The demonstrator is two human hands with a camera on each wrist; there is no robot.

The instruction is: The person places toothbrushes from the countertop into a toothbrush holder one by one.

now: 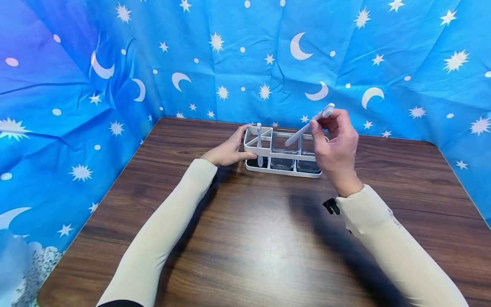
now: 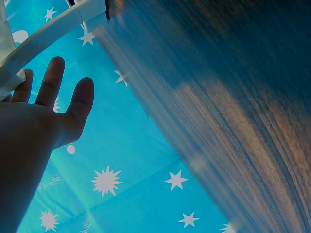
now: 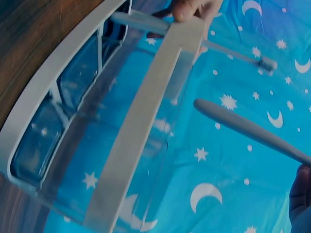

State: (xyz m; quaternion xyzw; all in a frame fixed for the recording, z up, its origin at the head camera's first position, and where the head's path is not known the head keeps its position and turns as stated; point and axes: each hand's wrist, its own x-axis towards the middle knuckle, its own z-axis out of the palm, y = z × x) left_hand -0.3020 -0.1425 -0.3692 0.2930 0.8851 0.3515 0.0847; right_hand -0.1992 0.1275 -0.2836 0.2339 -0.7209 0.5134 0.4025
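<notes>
Left hand (image 1: 229, 149) grips left end of white holder (image 1: 266, 151) on table (image 1: 245, 230), thumb at front; unclear how firmly each of its fingers bears. Right hand (image 1: 337, 149), raised: fingers pinch a toothbrush (image 1: 303, 131) near its bristle end, handle pointing down-left, held in the air near the holder, not touching it. Second toothbrush (image 1: 259, 140) stands bristles-up in holder's left section. Clear cups (image 1: 285, 147) fill middle and right sections.
</notes>
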